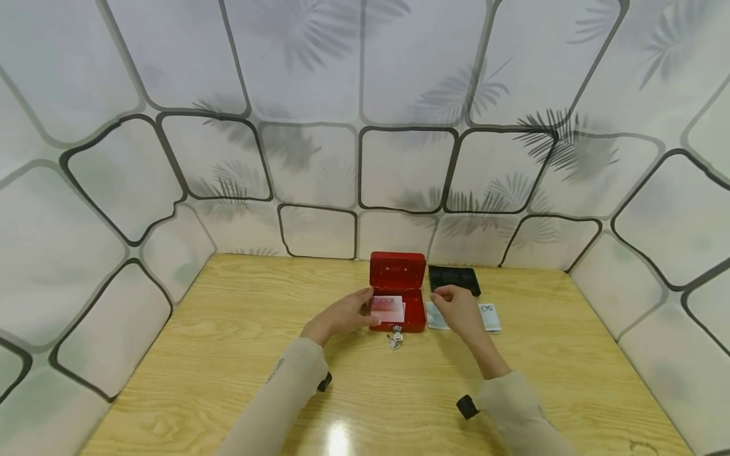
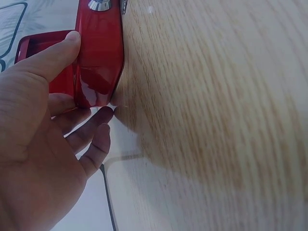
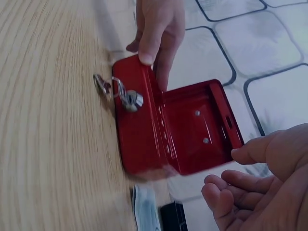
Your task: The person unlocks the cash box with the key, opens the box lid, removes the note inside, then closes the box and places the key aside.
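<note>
A red metal cash box (image 1: pixel 414 310) stands on the table with its lid (image 1: pixel 397 270) raised. Pink banknotes marked 100 (image 1: pixel 388 308) lie inside. Keys (image 3: pixel 100 84) hang from the lock (image 3: pixel 131 100) on its front. My left hand (image 1: pixel 345 315) grips the box's left end, thumb on the front rim and fingers round the side. Close to the box's right side, my right hand (image 1: pixel 461 311) is loosely bent and holds nothing visible. In the right wrist view its thumb (image 3: pixel 255 150) overlaps the lid's corner; I cannot tell whether they touch.
Pale blue banknotes marked 50 (image 1: pixel 490 316) lie right of the box, partly behind my right hand. A black wallet (image 1: pixel 450 277) is behind them. The wooden table (image 1: pixel 245 304) meets a patterned fabric wall (image 1: pixel 319 231) at the back.
</note>
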Available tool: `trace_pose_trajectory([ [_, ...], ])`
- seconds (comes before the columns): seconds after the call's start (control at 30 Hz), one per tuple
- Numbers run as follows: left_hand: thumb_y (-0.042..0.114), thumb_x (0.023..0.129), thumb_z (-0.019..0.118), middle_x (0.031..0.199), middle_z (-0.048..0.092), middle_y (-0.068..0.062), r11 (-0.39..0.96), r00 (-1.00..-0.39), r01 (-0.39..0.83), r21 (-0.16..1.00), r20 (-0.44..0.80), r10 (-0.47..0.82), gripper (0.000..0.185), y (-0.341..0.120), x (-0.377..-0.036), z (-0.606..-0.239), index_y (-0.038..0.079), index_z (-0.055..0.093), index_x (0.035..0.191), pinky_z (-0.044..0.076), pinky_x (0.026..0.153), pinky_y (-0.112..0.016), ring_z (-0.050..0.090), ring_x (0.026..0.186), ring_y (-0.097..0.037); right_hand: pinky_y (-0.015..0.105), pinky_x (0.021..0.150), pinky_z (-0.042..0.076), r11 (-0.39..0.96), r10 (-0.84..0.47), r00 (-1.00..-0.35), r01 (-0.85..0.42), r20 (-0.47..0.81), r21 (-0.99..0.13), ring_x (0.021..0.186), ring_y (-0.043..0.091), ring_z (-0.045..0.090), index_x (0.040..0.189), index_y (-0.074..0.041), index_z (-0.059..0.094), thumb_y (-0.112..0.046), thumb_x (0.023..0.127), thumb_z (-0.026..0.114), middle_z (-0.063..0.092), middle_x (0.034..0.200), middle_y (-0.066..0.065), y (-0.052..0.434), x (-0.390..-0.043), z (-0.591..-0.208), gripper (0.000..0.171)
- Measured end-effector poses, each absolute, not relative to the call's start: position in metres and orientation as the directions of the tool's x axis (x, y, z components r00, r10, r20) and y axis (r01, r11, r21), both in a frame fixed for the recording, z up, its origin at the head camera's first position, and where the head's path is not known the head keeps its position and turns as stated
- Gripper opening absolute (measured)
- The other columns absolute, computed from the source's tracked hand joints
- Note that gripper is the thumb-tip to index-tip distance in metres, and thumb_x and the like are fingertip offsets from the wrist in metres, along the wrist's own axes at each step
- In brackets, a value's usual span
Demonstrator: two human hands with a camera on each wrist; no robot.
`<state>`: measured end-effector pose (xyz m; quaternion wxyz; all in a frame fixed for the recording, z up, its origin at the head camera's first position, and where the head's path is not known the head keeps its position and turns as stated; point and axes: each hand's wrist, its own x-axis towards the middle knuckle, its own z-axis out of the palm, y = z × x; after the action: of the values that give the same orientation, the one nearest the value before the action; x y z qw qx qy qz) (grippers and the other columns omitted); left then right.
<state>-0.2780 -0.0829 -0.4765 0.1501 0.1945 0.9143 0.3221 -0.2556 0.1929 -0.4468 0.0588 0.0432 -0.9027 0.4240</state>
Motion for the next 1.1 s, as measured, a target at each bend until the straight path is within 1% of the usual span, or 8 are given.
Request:
trace_pose_trajectory([
  [0.17,0.039,0.100,0.069,0.169,0.025,-0.010,0.722,-0.880,0.271,0.637,-0.140,0.454,0.083,-0.082,-0.279,-0.477,0.006,0.027,0.163,0.024,0.124,-0.046,0.024,0.155,-0.030,0.048,0.081,0.059,0.621,-0.051,-0.990,-0.134,0.131,-0.772,0.096,0.033,0.070,0.117,0.009,0.072,-0.015,0.100,0.065,0.075,0.107,0.021,0.173,-0.262,-0.446,0.030],
  [0.37,0.040,0.100,0.070,0.169,0.025,-0.009,0.722,-0.879,0.271,0.636,-0.142,0.455,0.083,-0.082,-0.280,-0.477,0.007,0.028,0.163,0.024,0.124,-0.047,0.025,0.155,-0.030,0.049,0.087,0.058,0.638,-0.074,-0.996,-0.089,0.054,-0.765,0.101,0.034,0.068,0.117,0.008,0.073,-0.016,0.101,0.065,0.073,0.114,0.022,0.155,-0.268,-0.451,0.030],
  [0.53,0.039,0.100,0.069,0.169,0.026,-0.010,0.722,-0.877,0.282,0.632,-0.136,0.461,0.082,-0.083,-0.280,-0.477,0.006,0.027,0.163,0.024,0.124,-0.047,0.025,0.154,-0.031,0.052,0.092,0.056,0.673,-0.112,-0.993,-0.105,0.040,-0.732,0.109,0.037,0.067,0.113,0.007,0.075,-0.014,0.101,0.064,0.072,0.118,0.022,0.146,-0.272,-0.460,0.027],
  [0.63,0.039,0.101,0.069,0.169,0.026,-0.012,0.723,-0.873,0.293,0.626,-0.133,0.469,0.083,-0.083,-0.281,-0.477,0.005,0.026,0.163,0.024,0.124,-0.047,0.025,0.154,-0.031,0.052,0.092,0.055,0.703,-0.122,-0.992,-0.117,0.043,-0.702,0.107,0.036,0.066,0.110,0.006,0.077,-0.014,0.100,0.065,0.071,0.116,0.021,0.142,-0.273,-0.463,0.026],
  [0.77,0.039,0.100,0.069,0.168,0.026,-0.013,0.717,-0.869,0.308,0.625,-0.122,0.479,0.083,-0.083,-0.281,-0.477,0.003,0.027,0.163,0.025,0.124,-0.046,0.026,0.154,-0.031,0.042,0.077,0.055,0.731,-0.130,-0.991,-0.118,0.033,-0.672,0.085,0.026,0.063,0.099,0.001,0.079,-0.013,0.098,0.065,0.071,0.095,0.011,0.137,-0.273,-0.463,0.020],
  [0.9,0.039,0.100,0.069,0.168,0.027,-0.012,0.718,-0.871,0.303,0.626,-0.124,0.476,0.083,-0.083,-0.280,-0.476,0.004,0.027,0.163,0.025,0.124,-0.046,0.026,0.154,-0.030,0.031,0.058,0.041,0.744,-0.141,-0.990,-0.120,0.021,-0.658,0.064,0.019,0.048,0.075,0.000,0.070,-0.009,0.095,0.065,0.055,0.067,0.003,0.133,-0.272,-0.463,0.022],
  [1.0,0.040,0.100,0.069,0.168,0.027,-0.011,0.718,-0.872,0.296,0.630,-0.128,0.472,0.084,-0.083,-0.280,-0.476,0.005,0.027,0.163,0.026,0.123,-0.047,0.027,0.154,-0.030,0.027,0.052,0.033,0.763,-0.147,-0.989,-0.123,0.016,-0.635,0.058,0.016,0.042,0.065,-0.003,0.062,-0.008,0.093,0.066,0.046,0.060,0.001,0.130,-0.268,-0.462,0.028],
  [1.1,0.038,0.100,0.070,0.168,0.028,-0.013,0.711,-0.871,0.301,0.635,-0.120,0.476,0.083,-0.082,-0.280,-0.476,0.003,0.028,0.162,0.027,0.123,-0.047,0.028,0.153,-0.031,0.025,0.049,0.031,0.782,-0.141,-0.990,-0.109,-0.005,-0.613,0.055,0.014,0.042,0.061,-0.008,0.057,-0.009,0.092,0.067,0.045,0.058,-0.001,0.127,-0.265,-0.460,0.032],
])
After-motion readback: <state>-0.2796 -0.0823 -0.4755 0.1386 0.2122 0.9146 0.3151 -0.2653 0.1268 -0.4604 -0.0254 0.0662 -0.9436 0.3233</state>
